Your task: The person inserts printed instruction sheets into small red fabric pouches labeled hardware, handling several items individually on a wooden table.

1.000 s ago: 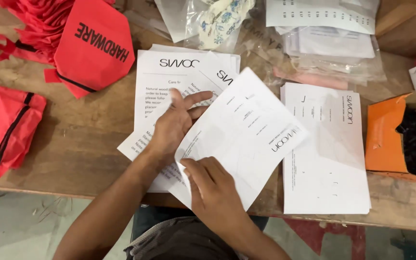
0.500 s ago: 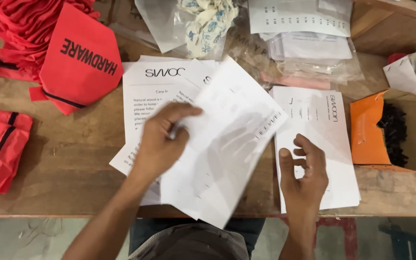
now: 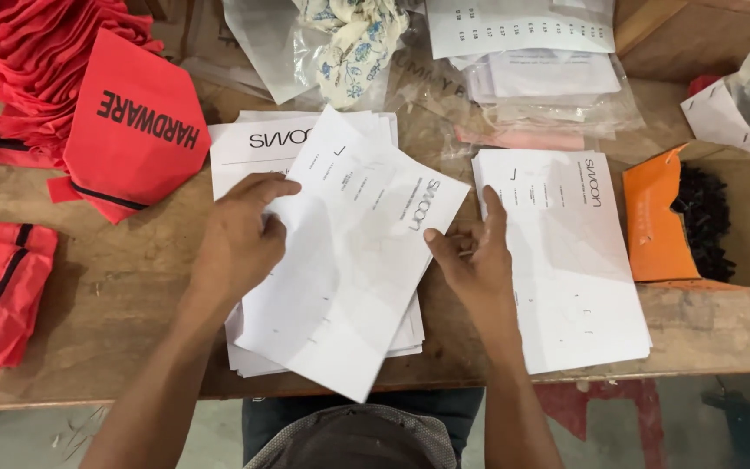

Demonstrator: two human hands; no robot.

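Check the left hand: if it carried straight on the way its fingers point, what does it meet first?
The left hand points up and right along the loose white sheet. Probably more of that sheet first; past it lies the crumpled clear plastic.
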